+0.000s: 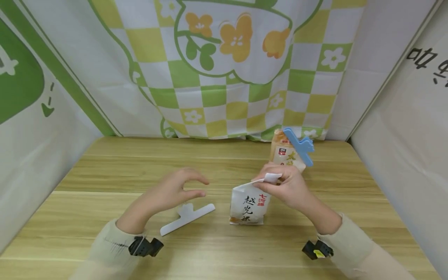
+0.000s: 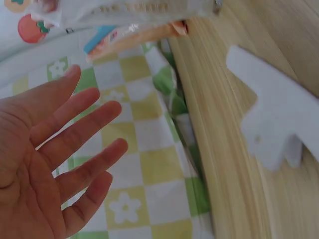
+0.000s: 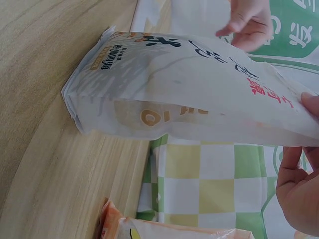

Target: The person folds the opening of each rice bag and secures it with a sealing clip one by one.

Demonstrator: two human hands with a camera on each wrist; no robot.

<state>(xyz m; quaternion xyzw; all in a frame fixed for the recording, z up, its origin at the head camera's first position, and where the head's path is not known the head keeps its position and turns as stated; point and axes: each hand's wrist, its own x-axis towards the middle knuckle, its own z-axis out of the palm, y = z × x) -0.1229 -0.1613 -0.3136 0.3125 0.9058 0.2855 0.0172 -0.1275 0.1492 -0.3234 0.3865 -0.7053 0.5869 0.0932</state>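
Observation:
A white rice bag (image 1: 247,204) with black and red lettering stands upright on the table. My right hand (image 1: 285,184) pinches its folded top edge between thumb and fingers; in the right wrist view the bag's side (image 3: 169,89) fills the middle. My left hand (image 1: 178,188) hovers to the left of the bag, fingers spread and nothing held, as the left wrist view shows its palm (image 2: 30,174). Below that hand a white bag clip (image 1: 188,219) lies on the table, its long bar slanting up to the right.
Behind my right hand stands an orange and cream bag (image 1: 280,149) with a blue clip (image 1: 299,147) across its top corner. The wooden table (image 1: 115,167) ends at a green and yellow checkered cloth (image 1: 224,101). White printed walls flank both sides.

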